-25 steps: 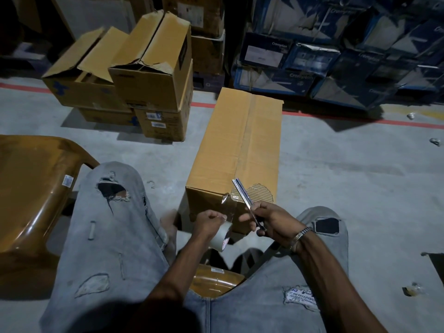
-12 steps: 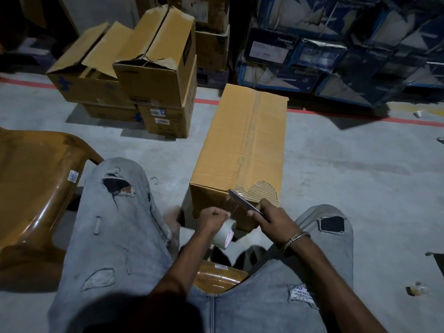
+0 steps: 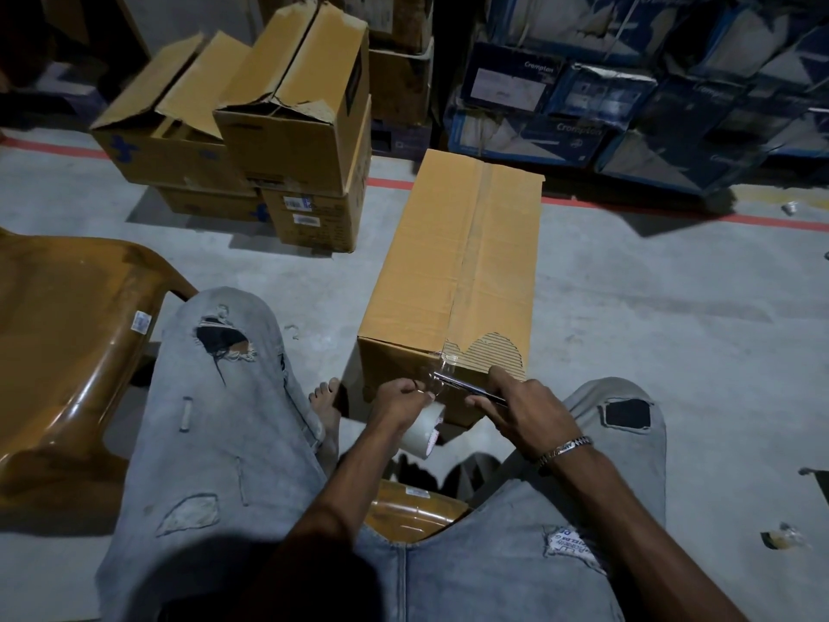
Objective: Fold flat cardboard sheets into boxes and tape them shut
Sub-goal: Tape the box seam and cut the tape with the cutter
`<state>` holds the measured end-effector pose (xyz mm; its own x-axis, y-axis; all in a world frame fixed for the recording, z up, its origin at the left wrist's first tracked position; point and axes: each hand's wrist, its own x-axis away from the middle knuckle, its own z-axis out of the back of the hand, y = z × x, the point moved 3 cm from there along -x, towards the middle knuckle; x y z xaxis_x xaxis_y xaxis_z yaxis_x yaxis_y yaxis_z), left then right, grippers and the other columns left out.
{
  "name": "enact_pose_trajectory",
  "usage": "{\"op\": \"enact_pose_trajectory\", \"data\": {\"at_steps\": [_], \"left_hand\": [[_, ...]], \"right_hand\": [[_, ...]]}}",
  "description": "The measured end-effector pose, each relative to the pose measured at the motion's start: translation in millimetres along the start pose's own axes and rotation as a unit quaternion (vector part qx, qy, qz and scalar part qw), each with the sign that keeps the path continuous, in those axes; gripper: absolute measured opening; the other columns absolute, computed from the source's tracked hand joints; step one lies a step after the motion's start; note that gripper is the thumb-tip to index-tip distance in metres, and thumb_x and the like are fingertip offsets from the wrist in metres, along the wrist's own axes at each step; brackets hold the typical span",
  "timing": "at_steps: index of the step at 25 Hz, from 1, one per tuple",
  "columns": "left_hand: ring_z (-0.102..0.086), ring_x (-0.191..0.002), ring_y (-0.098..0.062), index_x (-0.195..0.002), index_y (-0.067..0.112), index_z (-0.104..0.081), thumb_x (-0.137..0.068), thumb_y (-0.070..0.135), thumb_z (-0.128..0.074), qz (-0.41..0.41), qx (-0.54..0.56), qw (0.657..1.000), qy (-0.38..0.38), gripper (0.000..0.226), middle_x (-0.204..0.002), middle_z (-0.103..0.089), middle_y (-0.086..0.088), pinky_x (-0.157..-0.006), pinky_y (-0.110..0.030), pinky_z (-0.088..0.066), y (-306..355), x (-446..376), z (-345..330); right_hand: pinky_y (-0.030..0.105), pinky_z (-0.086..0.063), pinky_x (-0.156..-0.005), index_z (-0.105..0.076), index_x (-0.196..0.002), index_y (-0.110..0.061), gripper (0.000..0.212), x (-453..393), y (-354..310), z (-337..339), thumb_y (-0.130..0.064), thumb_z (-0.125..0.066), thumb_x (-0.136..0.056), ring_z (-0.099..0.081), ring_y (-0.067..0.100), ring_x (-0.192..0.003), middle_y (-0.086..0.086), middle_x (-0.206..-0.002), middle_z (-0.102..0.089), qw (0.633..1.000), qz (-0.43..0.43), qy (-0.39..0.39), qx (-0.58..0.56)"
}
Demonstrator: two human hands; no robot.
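Scissors [image 3: 466, 388] lowered since 1 s ago, now flat at the tape strand. Right hand [image 3: 522, 408] grips them; left hand [image 3: 401, 401] grips roll [image 3: 424, 430]. Box [image 3: 448, 280] just ahead, seam taped; cut next.

Taped box [image 3: 453, 271] sits on the floor [image 3: 650, 329] dead ahead, between the knees, long axis running away. Both hands at its near end: left hand [image 3: 399, 399] with tape roll [image 3: 424, 426] just below it, right hand [image 3: 522, 408] with scissors [image 3: 466, 387] against the near top edge. Stacked open cartons [image 3: 287, 127] behind-left, chair [image 3: 67, 343] at left, printed cartons [image 3: 628, 96] stacked behind-right.
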<state>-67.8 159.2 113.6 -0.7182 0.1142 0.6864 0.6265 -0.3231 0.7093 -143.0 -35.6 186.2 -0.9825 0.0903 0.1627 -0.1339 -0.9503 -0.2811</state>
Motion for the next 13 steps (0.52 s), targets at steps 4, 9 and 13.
{"op": "enact_pose_trajectory", "data": {"at_steps": [4, 9, 13], "left_hand": [[-0.066, -0.082, -0.023, -0.098, 0.012, -0.078, -0.092, 0.019, -0.076, 0.022, 0.005, 0.999, -0.022, 0.009, -0.097, -0.075, -0.006, -0.068, -0.03, -0.051, 2, 5, 0], [-0.066, -0.077, -0.022, -0.097, 0.009, -0.077, -0.091, 0.018, -0.079, 0.027, 0.023, 0.999, -0.027, 0.012, -0.095, -0.075, -0.008, -0.064, -0.027, -0.05, 2, 6, -1], [-0.065, -0.074, -0.022, -0.086, 0.013, -0.075, -0.09, 0.017, -0.079, 0.019, 0.03, 0.999, -0.022, 0.007, -0.092, -0.075, -0.008, -0.065, -0.027, -0.049, 3, 6, -2]], "right_hand": [[0.035, -0.052, -0.055, -0.048, -0.097, -0.029, 0.043, -4, -3, 9, -0.072, -0.043, -0.096, -0.062, 0.026, -0.064, 0.0, -0.071, -0.064, 0.998, -0.016, 0.029, 0.054], [0.032, -0.053, -0.059, -0.072, -0.114, -0.036, 0.044, -6, -7, 16, -0.069, -0.047, -0.097, -0.066, 0.022, -0.068, -0.005, -0.069, -0.057, 0.997, -0.021, -0.004, 0.081], [0.034, -0.055, -0.064, -0.073, -0.118, -0.037, 0.044, -7, -11, 17, -0.069, -0.051, -0.096, -0.07, 0.028, -0.077, 0.004, -0.08, -0.072, 0.995, -0.035, -0.006, 0.092]]}}
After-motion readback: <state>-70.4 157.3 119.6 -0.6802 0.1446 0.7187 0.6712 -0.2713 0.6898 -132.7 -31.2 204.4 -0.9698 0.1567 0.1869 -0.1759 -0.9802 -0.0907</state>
